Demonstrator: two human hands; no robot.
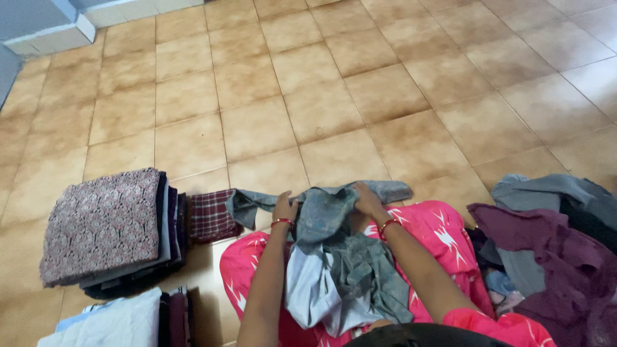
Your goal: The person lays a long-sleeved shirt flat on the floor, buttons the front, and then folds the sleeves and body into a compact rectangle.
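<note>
A grey-blue garment (pixel 334 257) lies crumpled over my lap, which is covered in pink cloth with white marks (pixel 437 231). My left hand (pixel 283 209) grips the garment's upper edge near a sleeve that trails to the left. My right hand (pixel 367 199) holds the same edge further right, fingers closed into the fabric. Each wrist wears a red bangle. The lower part of the garment hangs between my forearms.
A stack of folded clothes topped by a maroon patterned piece (pixel 103 225) sits at left, with a checked folded cloth (pixel 211 215) beside it. A second folded stack (pixel 122 321) lies at bottom left. An unfolded pile of purple and grey clothes (pixel 553 257) lies at right on the tiled floor (pixel 321 96).
</note>
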